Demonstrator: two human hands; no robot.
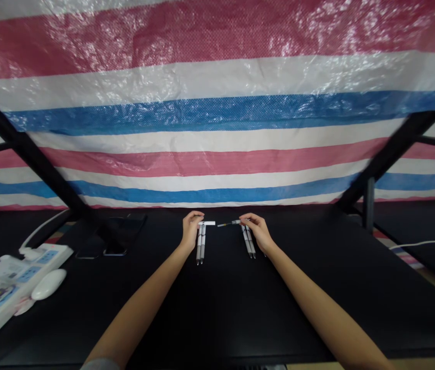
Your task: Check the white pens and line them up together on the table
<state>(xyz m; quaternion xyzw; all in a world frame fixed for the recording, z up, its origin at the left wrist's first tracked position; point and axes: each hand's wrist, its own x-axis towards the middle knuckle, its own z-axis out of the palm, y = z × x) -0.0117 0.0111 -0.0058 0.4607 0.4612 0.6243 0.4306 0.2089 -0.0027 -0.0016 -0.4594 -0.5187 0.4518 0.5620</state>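
Your left hand [191, 228] pinches a white tube [207, 223] and your right hand [256, 230] a slim rod [229, 223], fingers closed on both, the 2 long axes nearly sideways, ends facing across a narrow gap over the table [217, 308].

And there's a grey sleeve [101, 364], its curved edge just showing, well behind the left hand [191, 229]! Behind the right hand [256, 229], the slim forearm [313, 298] is bare right to the view's edge.

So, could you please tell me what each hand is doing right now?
Left hand: closed, holding a white pen piece.
Right hand: closed, holding a thin pen piece.
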